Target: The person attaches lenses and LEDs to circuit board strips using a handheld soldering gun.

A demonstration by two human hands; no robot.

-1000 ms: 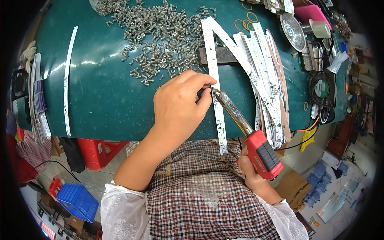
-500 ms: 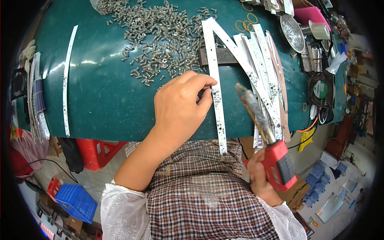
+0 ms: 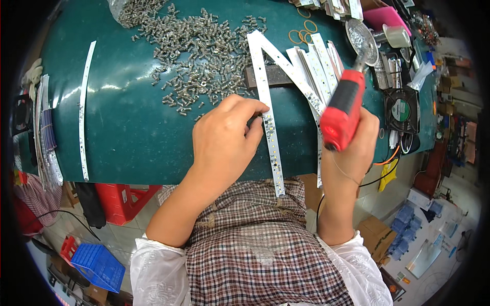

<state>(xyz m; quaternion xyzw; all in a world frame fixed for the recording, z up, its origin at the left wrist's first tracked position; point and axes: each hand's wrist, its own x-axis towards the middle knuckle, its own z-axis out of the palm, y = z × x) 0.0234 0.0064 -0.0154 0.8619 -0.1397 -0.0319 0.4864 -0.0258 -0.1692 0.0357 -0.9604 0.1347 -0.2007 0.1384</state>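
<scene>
At the left of the frame, a thin, narrow white strip lies on the smooth, glossy green tabletop. At upper centre spreads a loose heap of small, shiny, silvery metal connectors. The left hand, at the centre, has thumb and forefinger drawn close together at the left edge of a long, flat white LED strip; I cannot tell exactly what they pinch. A dark rectangular block lies partly under that strip, with a bundle of white strips to its right. The right hand is wrapped around a soldering iron with a red and black handle, its blurred metal end at a round, shallow dish in the upper right.

Half a second ago, the iron was lower, its tip beside the bundle; now it is raised to the dish. The left hand keeps its place at the strip.

The LED strip is nearly straight, dotted with yellowish LEDs and tiny dark components, its lower end overhanging the table edge before the checked apron.
</scene>
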